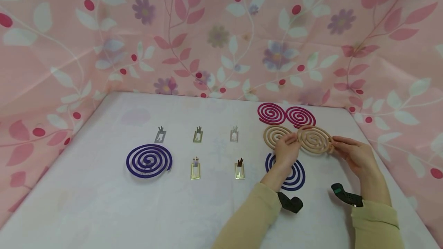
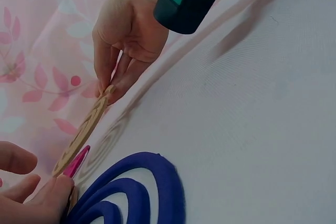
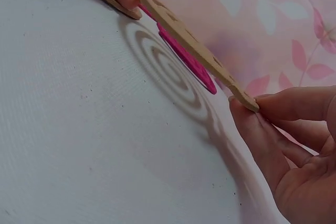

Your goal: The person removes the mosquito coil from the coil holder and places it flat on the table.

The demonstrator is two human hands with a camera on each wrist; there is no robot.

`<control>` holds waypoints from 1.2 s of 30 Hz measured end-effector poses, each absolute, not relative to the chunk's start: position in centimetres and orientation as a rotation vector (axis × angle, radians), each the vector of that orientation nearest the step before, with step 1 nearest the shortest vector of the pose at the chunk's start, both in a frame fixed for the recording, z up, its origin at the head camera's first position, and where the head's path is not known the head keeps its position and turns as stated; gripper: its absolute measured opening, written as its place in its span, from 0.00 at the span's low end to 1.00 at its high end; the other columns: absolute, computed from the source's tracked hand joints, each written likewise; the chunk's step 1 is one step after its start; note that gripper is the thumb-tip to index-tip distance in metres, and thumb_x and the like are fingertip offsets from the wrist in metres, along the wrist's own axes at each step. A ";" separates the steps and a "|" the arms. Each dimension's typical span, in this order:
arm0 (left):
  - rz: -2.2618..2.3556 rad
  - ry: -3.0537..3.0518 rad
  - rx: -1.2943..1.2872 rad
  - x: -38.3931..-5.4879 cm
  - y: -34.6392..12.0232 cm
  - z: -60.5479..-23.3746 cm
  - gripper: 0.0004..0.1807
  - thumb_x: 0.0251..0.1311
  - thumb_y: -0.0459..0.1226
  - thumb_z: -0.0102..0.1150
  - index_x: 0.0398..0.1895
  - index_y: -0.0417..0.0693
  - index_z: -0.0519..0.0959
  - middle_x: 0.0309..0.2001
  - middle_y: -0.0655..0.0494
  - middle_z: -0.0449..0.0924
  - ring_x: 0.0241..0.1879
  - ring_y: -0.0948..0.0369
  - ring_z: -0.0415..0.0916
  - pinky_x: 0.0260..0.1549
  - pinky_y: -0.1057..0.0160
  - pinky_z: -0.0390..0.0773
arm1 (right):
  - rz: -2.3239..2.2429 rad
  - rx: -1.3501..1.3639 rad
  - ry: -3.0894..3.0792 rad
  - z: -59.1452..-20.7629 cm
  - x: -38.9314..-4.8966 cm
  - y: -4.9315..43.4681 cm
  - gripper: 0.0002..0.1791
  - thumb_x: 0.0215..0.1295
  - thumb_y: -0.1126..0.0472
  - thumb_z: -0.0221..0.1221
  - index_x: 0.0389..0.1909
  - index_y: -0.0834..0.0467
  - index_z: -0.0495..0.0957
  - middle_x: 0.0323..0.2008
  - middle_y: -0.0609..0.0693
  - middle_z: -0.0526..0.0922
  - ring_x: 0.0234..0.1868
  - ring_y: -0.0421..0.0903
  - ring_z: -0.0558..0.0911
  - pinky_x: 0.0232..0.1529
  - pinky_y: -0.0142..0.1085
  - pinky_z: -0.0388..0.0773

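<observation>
A tan mosquito coil (image 1: 314, 139) is held up off the white table between both hands. My right hand (image 1: 356, 155) pinches its right edge between thumb and fingers, as the right wrist view shows. At the opposite edge, my left hand (image 1: 288, 151) has its thumb and fingertips on either side of the rim. A second tan coil (image 1: 277, 135) lies on the table just left of the raised one, partly covered by the left hand. Below the left hand is a dark blue coil (image 1: 299, 172), partly hidden by the wrist.
Two magenta coils (image 1: 271, 113) lie side by side behind the tan ones. Another blue coil (image 1: 149, 160) lies at left. Between them, several small metal coil stands (image 1: 195, 170) form two rows. Pink floral cloth (image 1: 214, 37) hangs behind the white table (image 1: 104, 210).
</observation>
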State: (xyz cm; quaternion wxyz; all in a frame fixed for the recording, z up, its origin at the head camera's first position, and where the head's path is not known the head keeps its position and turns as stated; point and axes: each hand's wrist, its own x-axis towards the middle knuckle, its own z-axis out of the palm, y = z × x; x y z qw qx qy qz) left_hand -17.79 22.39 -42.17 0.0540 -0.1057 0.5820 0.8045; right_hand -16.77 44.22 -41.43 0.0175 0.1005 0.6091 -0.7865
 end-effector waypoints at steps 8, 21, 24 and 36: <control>2.379 1.858 -0.333 -17.3 22.5 -41.6 0.12 0.56 0.25 0.61 0.44 0.37 0.83 0.44 0.46 0.87 0.48 0.58 0.83 0.51 0.58 0.82 | -2.364 0.410 1.981 -41.5 -16.5 44.1 0.11 0.64 0.71 0.63 0.34 0.53 0.89 0.34 0.41 0.88 0.37 0.35 0.86 0.37 0.28 0.84; 2.175 2.016 -0.287 -16.8 22.3 -40.9 0.15 0.55 0.29 0.63 0.47 0.42 0.83 0.48 0.49 0.87 0.51 0.57 0.83 0.54 0.58 0.80 | -2.355 0.503 2.035 -41.5 -16.7 43.8 0.13 0.64 0.72 0.62 0.31 0.50 0.89 0.31 0.39 0.87 0.33 0.35 0.87 0.34 0.29 0.85; 2.152 2.012 -0.256 -16.8 22.3 -40.8 0.15 0.57 0.30 0.62 0.49 0.43 0.83 0.49 0.48 0.87 0.51 0.57 0.83 0.53 0.58 0.80 | -2.352 0.514 2.050 -41.5 -16.8 43.6 0.13 0.64 0.72 0.63 0.30 0.50 0.88 0.30 0.39 0.88 0.32 0.35 0.87 0.34 0.29 0.85; 2.136 1.979 -0.086 -16.6 22.4 -40.7 0.21 0.59 0.22 0.50 0.55 0.40 0.80 0.53 0.47 0.82 0.56 0.56 0.76 0.52 0.63 0.76 | -2.170 0.662 2.204 -41.1 -16.9 42.5 0.11 0.64 0.65 0.66 0.47 0.53 0.85 0.32 0.34 0.86 0.37 0.32 0.83 0.37 0.22 0.81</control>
